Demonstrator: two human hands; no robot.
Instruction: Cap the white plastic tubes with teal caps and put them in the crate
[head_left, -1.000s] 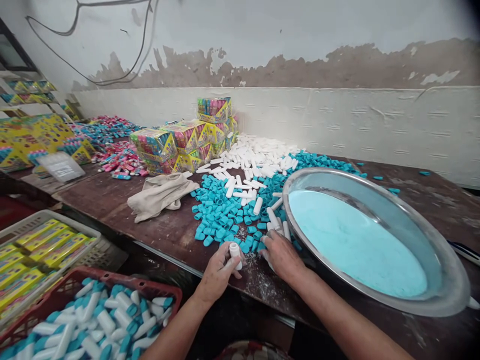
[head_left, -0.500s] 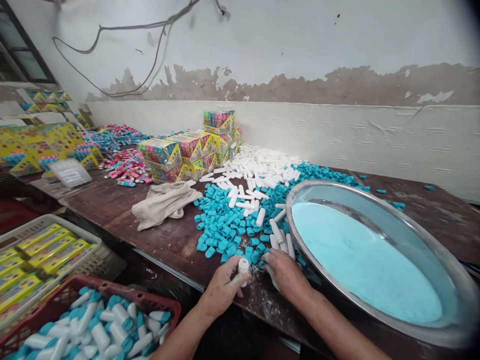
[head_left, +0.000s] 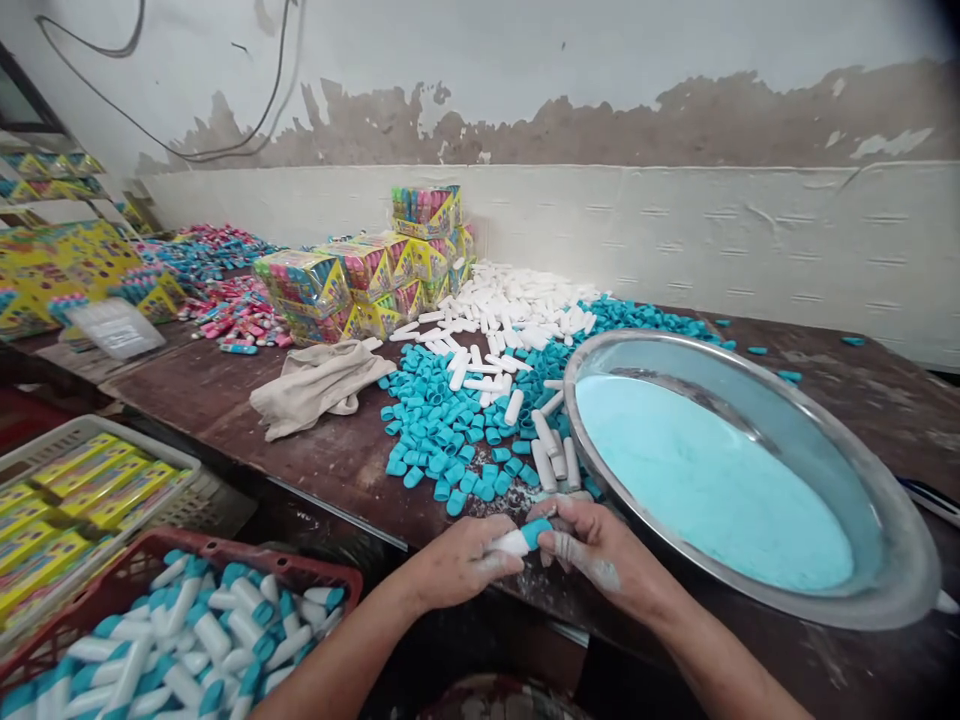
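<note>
My left hand is closed around a small white plastic bottle, which lies tilted with its top toward the right. On that top sits a blue cap, pinched between the thumb and fingers of my right hand. Pale powder dusts my right thumb. Just beyond my hands lies a heap of loose blue caps, with several powdery filled bottles beside the basin. Farther back spreads a pile of white bottles.
A large metal basin of light blue powder stands at right. At lower left, a red crate holds capped bottles, beside a pale basket of yellow boxes. A cloth and stacked packs lie on the table.
My right hand has come up from the caps and now holds a blue cap on the bottle. The bottle went from upright to tilted in my left hand. The view shifted slightly.
</note>
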